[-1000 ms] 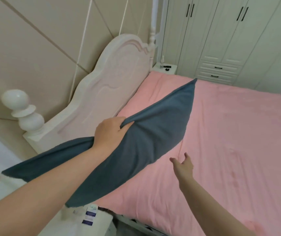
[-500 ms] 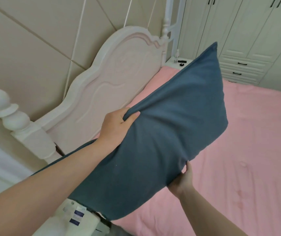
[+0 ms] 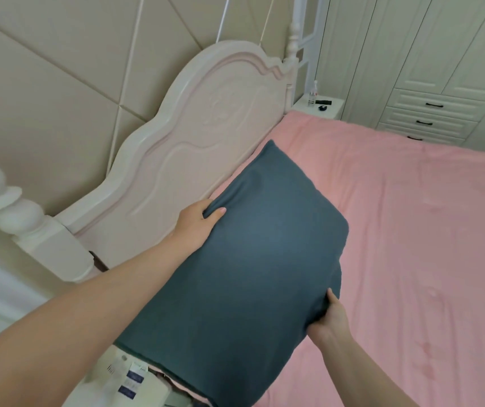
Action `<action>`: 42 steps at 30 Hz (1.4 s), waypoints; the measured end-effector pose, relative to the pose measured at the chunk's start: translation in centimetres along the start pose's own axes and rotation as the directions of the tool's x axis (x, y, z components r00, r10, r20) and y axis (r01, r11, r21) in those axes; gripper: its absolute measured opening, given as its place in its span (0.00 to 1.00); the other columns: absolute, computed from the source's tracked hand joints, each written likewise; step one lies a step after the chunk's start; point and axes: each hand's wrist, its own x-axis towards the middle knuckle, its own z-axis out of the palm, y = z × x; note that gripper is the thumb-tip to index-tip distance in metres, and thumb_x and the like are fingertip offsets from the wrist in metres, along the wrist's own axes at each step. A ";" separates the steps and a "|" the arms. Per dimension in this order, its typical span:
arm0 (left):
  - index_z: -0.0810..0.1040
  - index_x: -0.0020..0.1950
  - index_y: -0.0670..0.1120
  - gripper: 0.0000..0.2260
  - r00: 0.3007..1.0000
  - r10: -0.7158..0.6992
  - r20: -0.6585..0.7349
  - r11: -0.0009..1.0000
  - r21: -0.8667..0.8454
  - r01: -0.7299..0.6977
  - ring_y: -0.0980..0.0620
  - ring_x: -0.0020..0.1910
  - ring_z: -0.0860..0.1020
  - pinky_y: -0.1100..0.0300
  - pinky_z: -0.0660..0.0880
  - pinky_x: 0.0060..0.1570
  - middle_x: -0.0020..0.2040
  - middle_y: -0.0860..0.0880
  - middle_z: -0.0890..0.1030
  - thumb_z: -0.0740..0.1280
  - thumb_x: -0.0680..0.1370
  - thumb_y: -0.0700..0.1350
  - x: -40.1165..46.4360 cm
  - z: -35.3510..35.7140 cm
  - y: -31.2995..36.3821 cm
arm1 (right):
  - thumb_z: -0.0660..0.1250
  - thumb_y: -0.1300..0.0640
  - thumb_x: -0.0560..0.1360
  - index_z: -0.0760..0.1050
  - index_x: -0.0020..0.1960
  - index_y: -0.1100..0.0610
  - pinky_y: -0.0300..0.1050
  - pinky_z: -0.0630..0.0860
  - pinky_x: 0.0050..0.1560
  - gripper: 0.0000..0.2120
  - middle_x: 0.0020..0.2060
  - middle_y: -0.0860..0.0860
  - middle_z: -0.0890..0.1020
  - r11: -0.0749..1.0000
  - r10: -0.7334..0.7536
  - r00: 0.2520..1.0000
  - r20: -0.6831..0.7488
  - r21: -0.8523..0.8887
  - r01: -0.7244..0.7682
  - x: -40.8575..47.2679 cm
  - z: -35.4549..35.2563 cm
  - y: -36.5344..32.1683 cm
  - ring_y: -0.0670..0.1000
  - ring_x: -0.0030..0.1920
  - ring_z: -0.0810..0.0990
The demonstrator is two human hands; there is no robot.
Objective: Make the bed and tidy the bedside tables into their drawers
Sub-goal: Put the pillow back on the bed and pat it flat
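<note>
Both hands hold a dark blue pillow (image 3: 244, 274) over the head end of the pink bed cover (image 3: 411, 230).

The left hand (image 3: 197, 227) pinches the pillow's headboard-side edge; the right hand (image 3: 328, 318) grips the opposite edge. The white headboard (image 3: 176, 148) stands just beside the pillow, with open cover stretching away rightward.

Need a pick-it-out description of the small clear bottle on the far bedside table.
Follow the carved headboard to its far end, past the pink bedspread, to the white bedside table beside the wardrobe. The bottle stands upright on its back left part. It is the only tall, pale, clear item there; the two things beside it are low and black.
</note>
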 end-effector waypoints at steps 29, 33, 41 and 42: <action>0.73 0.52 0.51 0.08 0.934 0.044 0.354 0.977 0.181 -0.115 0.49 0.44 0.78 0.56 0.75 0.44 0.45 0.52 0.79 0.55 0.81 0.50 26.2 4.1 -12.5 | 0.64 0.48 0.79 0.71 0.70 0.48 0.53 0.71 0.65 0.20 0.66 0.46 0.76 0.945 -0.196 0.896 -0.398 0.168 0.282 10.6 14.9 6.0 0.53 0.67 0.74; 0.71 0.48 0.49 0.08 0.881 0.180 0.438 0.926 0.227 -0.302 0.47 0.43 0.77 0.51 0.75 0.45 0.43 0.50 0.78 0.55 0.81 0.49 28.0 9.6 -9.8 | 0.63 0.49 0.80 0.69 0.71 0.52 0.53 0.68 0.70 0.20 0.69 0.49 0.74 0.923 -0.176 0.874 -0.453 0.232 0.307 9.8 13.2 6.5 0.54 0.68 0.72; 0.61 0.76 0.57 0.22 0.731 0.048 0.681 0.769 0.442 -0.462 0.46 0.78 0.53 0.41 0.44 0.75 0.79 0.50 0.56 0.55 0.81 0.56 27.0 20.4 -15.4 | 0.53 0.57 0.81 0.65 0.71 0.43 0.61 0.67 0.68 0.20 0.65 0.46 0.75 0.981 -0.162 0.867 -0.472 -0.176 0.088 14.1 7.6 11.6 0.53 0.64 0.74; 0.59 0.77 0.57 0.23 0.711 -0.055 0.701 0.772 0.481 -0.415 0.45 0.79 0.49 0.41 0.43 0.75 0.80 0.49 0.52 0.54 0.81 0.57 25.9 21.4 -17.9 | 0.54 0.57 0.81 0.61 0.74 0.41 0.59 0.67 0.68 0.24 0.67 0.46 0.72 0.962 -0.174 0.835 -0.522 -0.273 0.030 15.5 6.9 12.0 0.53 0.65 0.73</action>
